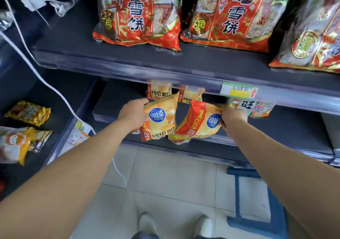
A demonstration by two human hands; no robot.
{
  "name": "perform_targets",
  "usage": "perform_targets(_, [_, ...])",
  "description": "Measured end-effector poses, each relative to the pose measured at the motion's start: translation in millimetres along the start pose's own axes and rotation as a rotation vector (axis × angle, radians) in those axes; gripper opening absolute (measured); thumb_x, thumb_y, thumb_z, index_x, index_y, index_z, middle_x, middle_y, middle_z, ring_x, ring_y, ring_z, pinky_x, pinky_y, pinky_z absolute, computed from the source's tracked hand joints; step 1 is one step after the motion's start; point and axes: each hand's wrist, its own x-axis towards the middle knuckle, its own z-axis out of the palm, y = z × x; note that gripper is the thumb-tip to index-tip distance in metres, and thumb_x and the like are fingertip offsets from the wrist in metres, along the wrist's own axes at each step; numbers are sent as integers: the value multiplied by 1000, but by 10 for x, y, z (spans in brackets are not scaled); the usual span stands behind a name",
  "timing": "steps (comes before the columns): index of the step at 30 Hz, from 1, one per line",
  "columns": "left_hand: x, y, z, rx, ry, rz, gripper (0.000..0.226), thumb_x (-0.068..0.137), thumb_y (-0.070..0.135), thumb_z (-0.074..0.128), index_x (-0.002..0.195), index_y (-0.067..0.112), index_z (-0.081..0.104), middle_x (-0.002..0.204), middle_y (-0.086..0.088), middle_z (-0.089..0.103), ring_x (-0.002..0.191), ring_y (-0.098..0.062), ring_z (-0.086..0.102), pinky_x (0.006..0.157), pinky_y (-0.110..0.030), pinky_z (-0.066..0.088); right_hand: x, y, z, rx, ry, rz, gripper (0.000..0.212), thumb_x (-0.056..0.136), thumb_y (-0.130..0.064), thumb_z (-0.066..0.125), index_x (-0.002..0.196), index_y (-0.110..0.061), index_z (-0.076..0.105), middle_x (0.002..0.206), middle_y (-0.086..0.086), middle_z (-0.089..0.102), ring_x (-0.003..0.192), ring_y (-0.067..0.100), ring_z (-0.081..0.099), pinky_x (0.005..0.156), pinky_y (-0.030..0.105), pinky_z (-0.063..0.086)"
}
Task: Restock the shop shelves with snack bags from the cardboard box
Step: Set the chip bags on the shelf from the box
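Observation:
My left hand grips a yellow chip bag by its top left corner, in front of the lower shelf. My right hand holds a second yellow and red chip bag by its right edge, tilted, its lower end touching the left bag. Both bags hang at the shelf's front edge. Two more yellow chip bags stand further back on that shelf, partly hidden under the upper shelf. The cardboard box is out of sight.
Large red rice-cracker bags stand on the upper shelf. A price tag sits on its front rail. Yellow snack packs lie on a left-hand shelf, with a white cable across it. A blue stool frame stands on the tiled floor.

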Motion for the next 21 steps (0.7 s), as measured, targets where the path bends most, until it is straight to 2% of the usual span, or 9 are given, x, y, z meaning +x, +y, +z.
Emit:
perform_targets(3, [152,-44,144,3,70,37,25,83,11,65,106,18,60,101,-3,67,87,-24,63,67,-33,50,179,62,121,19,25,-39,29,90,-35,52,87,-6,52,77,6,56,52,14,46,43,24,37])
perform_targets(6, [361,-118,278,6,122,68,27,81,9,67,106,17,61,101,-5,68,88,-25,63,71,-37,52,311,97,243,6,54,-95,35,91,-39,52,101,-6,55,76,7,56,52,15,45,39,24,35])
perform_targets(9, [587,-182,367,29,180,90,34,79,5,67,110,18,64,104,-6,68,91,-28,62,72,-36,50,426,108,374,55,81,-181,34,90,-34,55,110,-6,54,98,12,62,70,23,55,61,33,49])
perform_targets(10, [663,-196,385,45,196,100,38,78,4,68,112,19,64,106,-6,68,93,-29,62,73,-36,49,460,114,407,90,95,-200,36,90,-32,57,113,-5,53,101,11,61,78,25,56,70,36,50])
perform_targets(11, [742,-213,401,66,200,113,40,77,5,68,114,19,64,108,-6,68,95,-29,61,74,-36,49,500,124,441,110,108,-212,39,89,-31,58,116,-2,53,99,10,59,81,25,55,72,36,48])
perform_targets(14, [985,-284,461,134,218,147,41,79,8,69,117,21,63,114,-6,66,103,-29,58,84,-39,48,658,132,561,133,117,-255,43,89,-29,58,119,2,53,95,10,54,81,24,52,67,30,41])
perform_targets(17, [1234,-347,555,240,273,169,36,83,12,66,117,26,63,115,-6,65,116,-30,47,99,-43,35,862,136,738,181,107,-287,46,86,-33,61,119,0,57,102,11,63,79,25,56,58,30,41])
perform_targets(19, [1381,-399,644,273,311,172,34,86,14,62,116,28,63,117,-6,63,119,-30,42,99,-44,29,995,144,856,216,101,-302,46,84,-36,62,116,-3,59,103,11,67,76,24,59,48,26,38])
perform_targets(21, [1503,-457,765,296,372,178,35,89,15,59,121,28,60,124,-5,58,121,-31,38,100,-46,28,1113,148,964,284,80,-338,44,83,-37,62,112,-4,61,94,9,67,71,22,61,48,29,46])
